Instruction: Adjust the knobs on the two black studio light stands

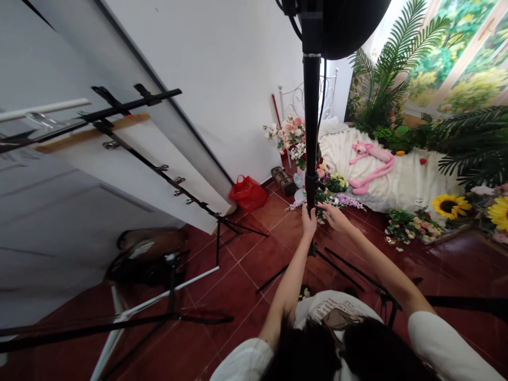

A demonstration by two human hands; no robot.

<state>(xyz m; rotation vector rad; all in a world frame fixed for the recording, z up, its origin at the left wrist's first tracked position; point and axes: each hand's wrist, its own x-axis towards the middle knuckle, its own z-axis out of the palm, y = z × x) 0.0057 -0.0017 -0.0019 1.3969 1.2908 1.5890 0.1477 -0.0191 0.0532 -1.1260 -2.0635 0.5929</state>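
A tall black light stand [312, 121] rises upright before me, with a black lamp head [353, 24] at its top, partly cut off by the frame. My left hand [309, 221] is closed around the stand's pole, below a black collar [311, 184]. Just to the right of the pole is my right hand [332, 216], its fingers stretched toward the pole and slightly apart. Whether those fingertips touch it is hard to see. The stand's legs [341, 269] spread over the floor below.
On the left, a clamped backdrop frame [135, 153] leans across. A red bag [249, 193] lies by the wall. Artificial flowers [291, 135], a white-draped bed [413, 182] with a pink plush toy [373, 164], and palm leaves [400, 63] fill the right. More stand legs [198, 318] cross the tiled floor [238, 296].
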